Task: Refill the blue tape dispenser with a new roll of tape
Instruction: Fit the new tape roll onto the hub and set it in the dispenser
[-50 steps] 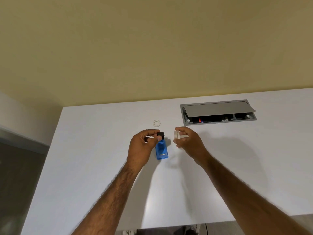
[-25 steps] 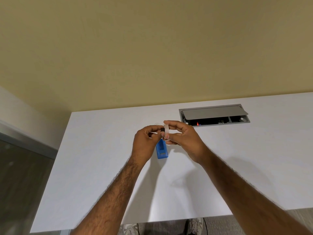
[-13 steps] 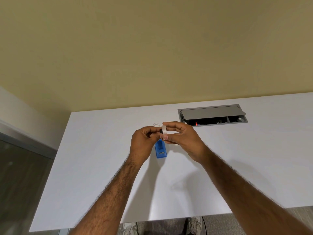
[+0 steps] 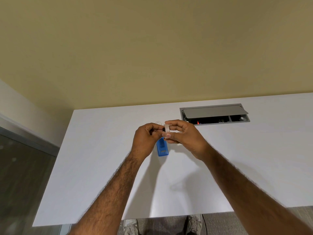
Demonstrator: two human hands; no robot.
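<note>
The blue tape dispenser (image 4: 162, 148) lies on the white table (image 4: 101, 150), partly hidden under my hands. My right hand (image 4: 183, 137) pinches a whitish roll of tape (image 4: 166, 128) between thumb and fingers, held upright above the dispenser. My left hand (image 4: 146, 138) grips a small black spool piece (image 4: 164, 129) that touches the roll's left side; most of it is hidden by my fingers. Both hands meet just above the dispenser's far end.
An empty clear tape ring (image 4: 158, 123) lies on the table just behind my hands. A grey cable box (image 4: 214, 114) with its lid raised sits in the table at the back right. The table's near edge runs above my shoes.
My hands came together from apart: the right brought the tape roll left against the black piece in my left hand. Over the last half second they have held nearly still.
</note>
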